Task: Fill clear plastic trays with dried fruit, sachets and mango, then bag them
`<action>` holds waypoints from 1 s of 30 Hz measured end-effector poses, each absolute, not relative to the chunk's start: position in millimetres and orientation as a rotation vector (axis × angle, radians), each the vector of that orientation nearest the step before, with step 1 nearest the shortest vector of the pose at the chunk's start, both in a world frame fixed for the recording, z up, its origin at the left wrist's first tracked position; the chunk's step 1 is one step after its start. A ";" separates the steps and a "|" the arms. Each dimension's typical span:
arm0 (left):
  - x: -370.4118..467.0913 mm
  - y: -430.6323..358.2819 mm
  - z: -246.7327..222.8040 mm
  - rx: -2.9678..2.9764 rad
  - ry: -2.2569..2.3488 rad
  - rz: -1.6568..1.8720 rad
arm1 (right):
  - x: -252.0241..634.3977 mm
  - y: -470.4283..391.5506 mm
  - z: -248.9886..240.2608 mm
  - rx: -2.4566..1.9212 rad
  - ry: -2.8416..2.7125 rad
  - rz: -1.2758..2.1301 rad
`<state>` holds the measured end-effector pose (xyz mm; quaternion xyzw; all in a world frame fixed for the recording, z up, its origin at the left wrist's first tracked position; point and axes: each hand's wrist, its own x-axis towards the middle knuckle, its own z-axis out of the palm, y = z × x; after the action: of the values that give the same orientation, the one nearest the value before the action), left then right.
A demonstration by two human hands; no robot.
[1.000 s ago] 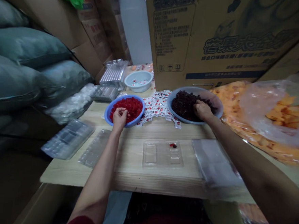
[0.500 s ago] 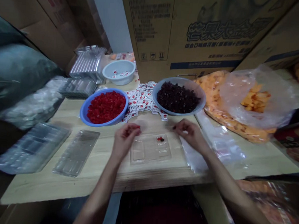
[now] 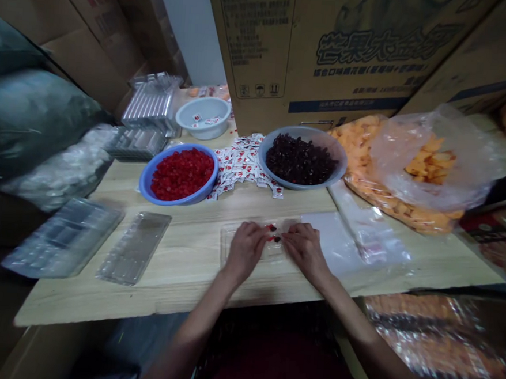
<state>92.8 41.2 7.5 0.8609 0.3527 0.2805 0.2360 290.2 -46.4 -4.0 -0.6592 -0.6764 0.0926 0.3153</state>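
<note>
Over the clear tray (image 3: 227, 239): left hand (image 3: 246, 247) and right hand (image 3: 304, 248), facing each other, fingertips close.
Left fingers: bent, at a red piece (image 3: 270, 238); I cannot tell if they grip it.
Right fingers: bent, just beside a dark piece (image 3: 277, 239); I cannot tell if they grip it.
Tray: on the wooden table (image 3: 178, 271), under both hands.
Bowls: red pieces fill the blue bowl (image 3: 146, 181); dark pieces sit in the pale bowl (image 3: 340, 161).
Between bowls: little white packets (image 3: 244, 160).

On your bench (image 3: 188, 248) lies a compartment tray (image 3: 273, 251). Behind it, sachets (image 3: 240, 161) lie between front-left bowl (image 3: 196, 198) and right bowl (image 3: 340, 162), before a carton (image 3: 330, 73).
</note>
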 end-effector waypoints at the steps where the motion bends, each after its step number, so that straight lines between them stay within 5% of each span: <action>1: 79.0 54.2 16.0 2.315 1.025 0.860 | 297.9 -49.1 -0.2 -1.738 -1.735 0.224; 5: 13.3 141.2 45.3 2.132 1.553 1.108 | 336.3 -52.4 12.5 -1.798 -1.564 0.135; 12: -30.2 267.3 47.6 2.065 1.664 0.558 | 334.5 -33.3 9.4 -1.666 -1.579 0.209; 30: -1.2 286.9 37.9 2.108 1.679 0.801 | 284.7 -80.6 -11.8 -1.644 -1.438 0.483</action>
<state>-1.2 286.9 37.9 0.7396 0.5891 0.2809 0.1645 284.7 -80.6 -11.8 -0.6612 -0.5780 0.1941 0.4371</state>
